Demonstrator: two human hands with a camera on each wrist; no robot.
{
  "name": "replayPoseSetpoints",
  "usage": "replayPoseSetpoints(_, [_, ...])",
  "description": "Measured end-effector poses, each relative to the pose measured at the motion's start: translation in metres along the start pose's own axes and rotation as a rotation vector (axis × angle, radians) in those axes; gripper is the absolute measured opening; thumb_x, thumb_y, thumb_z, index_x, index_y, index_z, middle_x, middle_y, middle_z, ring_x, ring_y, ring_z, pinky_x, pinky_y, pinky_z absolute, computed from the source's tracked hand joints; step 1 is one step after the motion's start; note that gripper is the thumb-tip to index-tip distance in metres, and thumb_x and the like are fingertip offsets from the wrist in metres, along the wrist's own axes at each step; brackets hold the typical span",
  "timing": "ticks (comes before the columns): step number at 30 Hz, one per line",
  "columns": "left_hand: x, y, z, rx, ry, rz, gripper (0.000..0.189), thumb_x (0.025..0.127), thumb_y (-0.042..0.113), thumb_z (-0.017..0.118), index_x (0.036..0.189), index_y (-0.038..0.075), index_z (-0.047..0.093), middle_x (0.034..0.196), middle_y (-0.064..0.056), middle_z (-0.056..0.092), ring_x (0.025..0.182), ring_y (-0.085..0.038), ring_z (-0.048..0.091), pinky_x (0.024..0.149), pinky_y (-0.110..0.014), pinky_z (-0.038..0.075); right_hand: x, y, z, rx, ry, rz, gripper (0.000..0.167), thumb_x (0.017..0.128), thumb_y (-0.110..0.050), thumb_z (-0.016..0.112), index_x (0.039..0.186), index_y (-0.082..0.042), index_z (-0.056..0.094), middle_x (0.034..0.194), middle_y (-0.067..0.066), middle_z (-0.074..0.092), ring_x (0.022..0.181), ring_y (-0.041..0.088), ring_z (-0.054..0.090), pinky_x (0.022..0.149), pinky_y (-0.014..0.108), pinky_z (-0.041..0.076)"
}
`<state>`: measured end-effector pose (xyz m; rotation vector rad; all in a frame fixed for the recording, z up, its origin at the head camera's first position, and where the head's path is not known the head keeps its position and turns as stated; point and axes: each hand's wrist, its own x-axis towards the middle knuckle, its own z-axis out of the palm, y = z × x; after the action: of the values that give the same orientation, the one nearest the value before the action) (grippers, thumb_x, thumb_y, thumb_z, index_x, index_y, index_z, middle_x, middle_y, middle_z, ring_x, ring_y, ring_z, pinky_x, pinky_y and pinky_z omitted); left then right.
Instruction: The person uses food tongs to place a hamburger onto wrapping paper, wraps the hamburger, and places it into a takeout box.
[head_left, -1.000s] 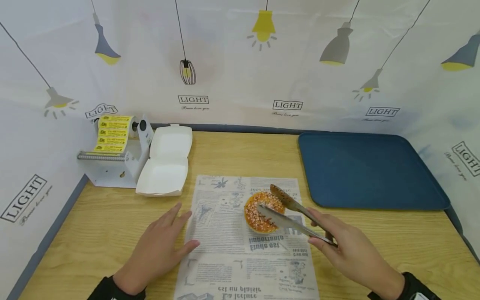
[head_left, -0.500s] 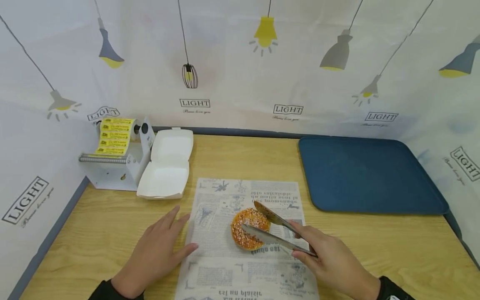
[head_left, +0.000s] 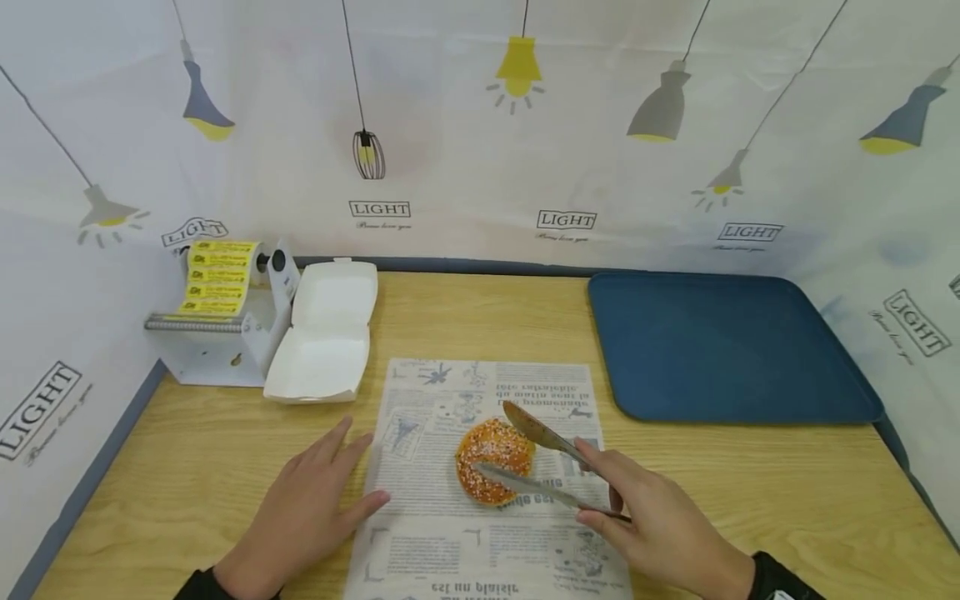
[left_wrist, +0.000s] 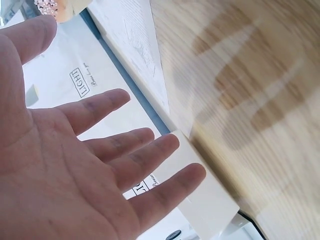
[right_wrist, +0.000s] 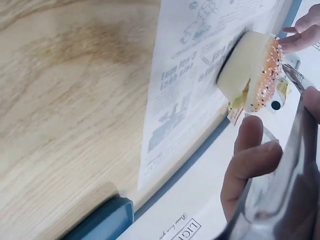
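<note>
A burger (head_left: 495,446) with a seeded golden bun sits on a printed paper sheet (head_left: 420,517). Its pale side and a bit of green filling show in the right wrist view. My right hand (head_left: 656,517) holds metal tongs (head_left: 543,435) from the right, thumb on one arm and fingers on the other. The arms are spread, and in the head view their tips overlap the top of the bun. My left hand (head_left: 307,508) lies by the paper's left edge, fingers stretched out and palm bare in the left wrist view.
A white clamshell box (head_left: 318,362) stands with its lid up at the back left, beside a label dispenser (head_left: 210,350) with a yellow roll. At the back right lies a dark blue tray (head_left: 727,350). A lamp-printed wall cover (head_left: 465,167) closes off the table's rear.
The burger and tongs have shifted left and nearer to me on the paper. The tongs' arms are now wider apart. My left hand has stayed in place.
</note>
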<state>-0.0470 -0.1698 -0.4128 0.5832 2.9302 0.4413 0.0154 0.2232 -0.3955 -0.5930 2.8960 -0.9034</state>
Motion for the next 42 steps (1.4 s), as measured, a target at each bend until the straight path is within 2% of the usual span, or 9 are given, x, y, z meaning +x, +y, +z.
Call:
replayPoseSetpoints(8, [-0.004, -0.003, -0.001, 0.014, 0.050, 0.020, 0.071, 0.091, 0.049, 0.074, 0.143, 0.004, 0.057, 0.155, -0.028, 0.040, 0.134, -0.046, 0.048, 0.103, -0.066, 0.042, 0.002, 0.003, -0.021, -0.004, 0.231, -0.060, 0.084, 0.088, -0.010, 0.079, 0.159, -0.016, 0.035, 0.102, -0.005, 0.061, 0.054, -0.006, 0.036, 0.046, 0.017, 0.037])
replayPoseSetpoints(13, [-0.008, -0.009, -0.002, 0.027, 0.017, -0.010, 0.074, 0.091, 0.053, 0.072, 0.144, 0.004, 0.056, 0.156, -0.029, 0.037, 0.135, -0.048, 0.046, 0.103, -0.067, 0.041, 0.012, 0.028, -0.050, -0.045, 0.429, -0.085, 0.086, 0.089, 0.002, 0.075, 0.161, -0.008, 0.028, 0.120, 0.015, 0.061, 0.084, 0.002, 0.056, 0.060, 0.013, 0.046])
replayPoseSetpoints(17, [-0.009, -0.012, -0.002, 0.030, -0.003, -0.028, 0.075, 0.092, 0.055, 0.070, 0.145, 0.005, 0.055, 0.156, -0.029, 0.036, 0.135, -0.049, 0.045, 0.103, -0.068, 0.039, 0.014, 0.065, -0.081, -0.078, 0.567, 0.036, 0.077, 0.099, -0.005, 0.066, 0.161, -0.003, 0.021, 0.123, 0.025, 0.057, 0.078, -0.001, 0.046, 0.059, 0.016, 0.036])
replayPoseSetpoints(20, [-0.009, -0.012, -0.001, 0.030, -0.002, -0.027, 0.075, 0.092, 0.055, 0.069, 0.145, 0.005, 0.055, 0.156, -0.029, 0.036, 0.134, -0.050, 0.046, 0.104, -0.068, 0.039, 0.011, 0.098, -0.101, -0.091, 0.624, 0.175, 0.069, 0.105, -0.015, 0.059, 0.160, 0.003, 0.021, 0.107, 0.025, 0.055, 0.067, 0.005, 0.040, 0.056, 0.022, 0.030])
replayPoseSetpoints(24, [-0.009, -0.011, -0.001, 0.041, 0.003, -0.022, 0.074, 0.091, 0.055, 0.070, 0.143, 0.005, 0.056, 0.155, -0.030, 0.038, 0.132, -0.049, 0.048, 0.103, -0.068, 0.039, 0.000, 0.141, -0.112, -0.100, 0.610, 0.336, 0.068, 0.108, -0.024, 0.051, 0.156, 0.012, 0.018, 0.116, 0.040, 0.050, 0.094, 0.037, 0.060, 0.083, 0.034, 0.050])
replayPoseSetpoints(26, [-0.008, -0.011, 0.000, 0.044, 0.003, -0.019, 0.074, 0.091, 0.055, 0.070, 0.143, 0.004, 0.057, 0.154, -0.030, 0.038, 0.132, -0.049, 0.049, 0.102, -0.069, 0.040, -0.007, 0.161, -0.112, -0.111, 0.581, 0.380, 0.072, 0.109, -0.023, 0.049, 0.156, 0.015, 0.011, 0.140, 0.049, 0.035, 0.124, 0.058, 0.046, 0.104, 0.059, 0.041])
replayPoseSetpoints(28, [-0.008, -0.010, 0.000, 0.046, 0.003, -0.017, 0.073, 0.091, 0.056, 0.070, 0.142, 0.004, 0.057, 0.154, -0.030, 0.039, 0.132, -0.048, 0.049, 0.102, -0.069, 0.040, -0.014, 0.179, -0.111, -0.121, 0.538, 0.424, 0.075, 0.109, -0.023, 0.047, 0.155, 0.016, 0.002, 0.151, 0.050, 0.015, 0.137, 0.067, 0.021, 0.107, 0.076, 0.022])
replayPoseSetpoints(35, [-0.004, -0.008, 0.001, 0.047, -0.025, -0.016, 0.074, 0.091, 0.058, 0.068, 0.142, 0.005, 0.057, 0.154, -0.030, 0.040, 0.130, -0.048, 0.050, 0.101, -0.070, 0.040, -0.031, 0.219, -0.102, -0.206, 0.391, 0.605, 0.080, 0.110, -0.033, 0.045, 0.151, 0.022, 0.003, 0.140, 0.057, 0.021, 0.127, 0.071, 0.028, 0.100, 0.078, 0.030])
replayPoseSetpoints(42, [0.000, -0.004, 0.003, 0.033, -0.033, -0.006, 0.076, 0.092, 0.060, 0.066, 0.143, 0.005, 0.056, 0.154, -0.029, 0.039, 0.131, -0.048, 0.050, 0.101, -0.070, 0.039, -0.036, 0.221, -0.094, -0.237, 0.355, 0.617, 0.079, 0.109, -0.028, 0.050, 0.149, 0.025, 0.007, 0.135, 0.058, 0.026, 0.121, 0.071, 0.034, 0.095, 0.078, 0.035])
